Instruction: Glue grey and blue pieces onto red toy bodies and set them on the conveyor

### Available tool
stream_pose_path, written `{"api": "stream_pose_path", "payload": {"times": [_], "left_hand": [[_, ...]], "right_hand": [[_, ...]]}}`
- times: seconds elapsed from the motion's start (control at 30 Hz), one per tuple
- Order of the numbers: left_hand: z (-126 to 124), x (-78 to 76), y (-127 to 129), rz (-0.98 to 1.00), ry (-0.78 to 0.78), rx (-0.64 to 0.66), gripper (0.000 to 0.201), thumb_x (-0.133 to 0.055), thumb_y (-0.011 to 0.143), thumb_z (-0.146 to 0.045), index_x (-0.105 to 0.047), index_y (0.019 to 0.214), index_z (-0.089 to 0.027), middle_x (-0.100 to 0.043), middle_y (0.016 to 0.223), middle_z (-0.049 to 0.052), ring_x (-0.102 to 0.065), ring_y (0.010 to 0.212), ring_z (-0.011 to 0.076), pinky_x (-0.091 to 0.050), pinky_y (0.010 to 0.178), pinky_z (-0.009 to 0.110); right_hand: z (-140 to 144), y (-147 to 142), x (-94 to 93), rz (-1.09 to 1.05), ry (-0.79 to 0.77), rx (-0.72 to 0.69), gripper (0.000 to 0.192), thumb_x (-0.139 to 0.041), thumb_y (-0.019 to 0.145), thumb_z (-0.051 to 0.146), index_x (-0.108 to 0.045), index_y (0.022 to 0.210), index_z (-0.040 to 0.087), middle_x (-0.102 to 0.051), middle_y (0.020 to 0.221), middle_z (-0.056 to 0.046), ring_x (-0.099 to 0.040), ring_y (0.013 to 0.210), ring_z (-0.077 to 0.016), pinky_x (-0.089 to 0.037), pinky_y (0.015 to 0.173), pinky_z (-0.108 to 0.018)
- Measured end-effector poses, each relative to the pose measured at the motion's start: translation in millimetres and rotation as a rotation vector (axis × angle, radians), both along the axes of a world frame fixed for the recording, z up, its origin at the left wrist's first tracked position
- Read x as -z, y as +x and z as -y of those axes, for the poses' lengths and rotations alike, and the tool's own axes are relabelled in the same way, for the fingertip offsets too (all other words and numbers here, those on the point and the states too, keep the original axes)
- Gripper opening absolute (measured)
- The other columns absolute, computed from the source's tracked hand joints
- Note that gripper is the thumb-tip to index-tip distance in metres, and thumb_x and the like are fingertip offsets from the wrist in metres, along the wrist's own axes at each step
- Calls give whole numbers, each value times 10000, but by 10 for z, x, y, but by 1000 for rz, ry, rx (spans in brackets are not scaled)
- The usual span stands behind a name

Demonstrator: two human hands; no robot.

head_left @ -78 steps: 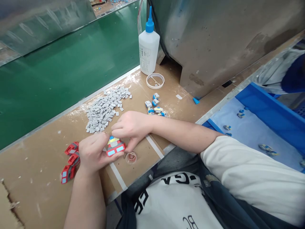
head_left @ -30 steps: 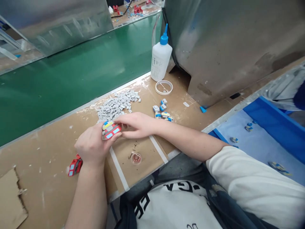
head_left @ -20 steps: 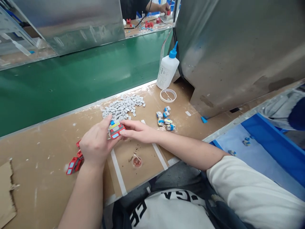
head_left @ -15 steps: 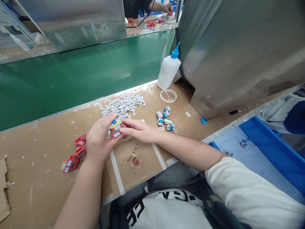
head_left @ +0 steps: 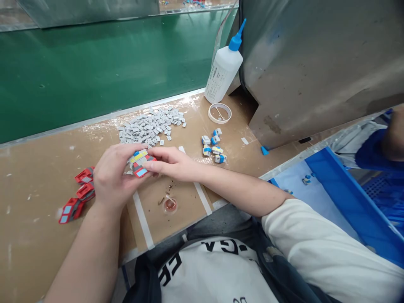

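Head view: my left hand and right hand both grip one red toy car body above the cardboard worktop, near its middle. Grey tiles lie just beyond; red car parts lie left; the glue bottle stands far right.

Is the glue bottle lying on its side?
No, the white bottle with the blue nozzle stands on the bench, leaning only slightly.

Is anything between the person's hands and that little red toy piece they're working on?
Nothing visible: the left hand and right hand both grip the red toy piece directly, above the brown worktop.
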State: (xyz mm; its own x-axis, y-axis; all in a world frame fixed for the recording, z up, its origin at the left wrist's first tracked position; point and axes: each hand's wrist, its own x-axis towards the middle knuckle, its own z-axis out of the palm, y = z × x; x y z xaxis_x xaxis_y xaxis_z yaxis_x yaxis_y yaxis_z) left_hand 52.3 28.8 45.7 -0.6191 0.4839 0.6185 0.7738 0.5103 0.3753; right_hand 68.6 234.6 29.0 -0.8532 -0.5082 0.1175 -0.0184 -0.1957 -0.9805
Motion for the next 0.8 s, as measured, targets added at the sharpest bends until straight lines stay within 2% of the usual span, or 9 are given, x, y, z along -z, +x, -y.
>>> {"api": "stream_pose_path", "payload": {"times": [0.17, 0.3, 0.37, 0.57, 0.8], "left_hand": [[10, 20, -11, -36, -16, -25, 325, -823, 976, -412, -704, 1247, -276, -828, 1150, 41, -794, 1046, 276, -617, 918, 441], [0, 40, -22, -99, -4, -54, 313, -777, 993, -467, -690, 1204, -253, -819, 1084, 49, -770, 993, 240, -595, 894, 384], [-11, 38, -22, -119, 3, -48, 291, -772, 992, -450, -677, 1196, -265, -807, 1058, 51, -755, 967, 235, -585, 873, 374], [-33, 13, 2, -97, -6, -45, 236, -745, 1007, -414, -661, 1190, -290, -797, 1049, 37, -756, 976, 247, -563, 874, 391], [-34, -2, 27, -80, 12, -51, 243, -772, 999, -377, -667, 1188, -265, -790, 1075, 41, -731, 1012, 249, -539, 906, 398]], "right_hand": [[4, 1, 20, -23, 9, -4, 311, -658, 1026, 462, -665, 1072, 155, -617, 899, 5, -579, 820, -124, -532, 788, -254], [10, -17, 63, -86, -45, -25, 318, -719, 981, 392, -681, 1183, 148, -711, 1121, -52, -638, 1040, -167, -550, 964, -287], [13, -21, 78, -91, -42, -33, 351, -727, 980, 385, -687, 1231, 143, -728, 1183, -66, -647, 1096, -180, -551, 1002, -300], [8, -15, 64, -68, -60, -47, 368, -747, 970, 379, -698, 1238, 132, -736, 1151, -53, -666, 1073, -167, -558, 1010, -294], [-9, -26, 70, 7, -97, -68, 369, -746, 971, 429, -687, 1200, 145, -732, 1136, -51, -684, 1034, -163, -593, 975, -310]]}}
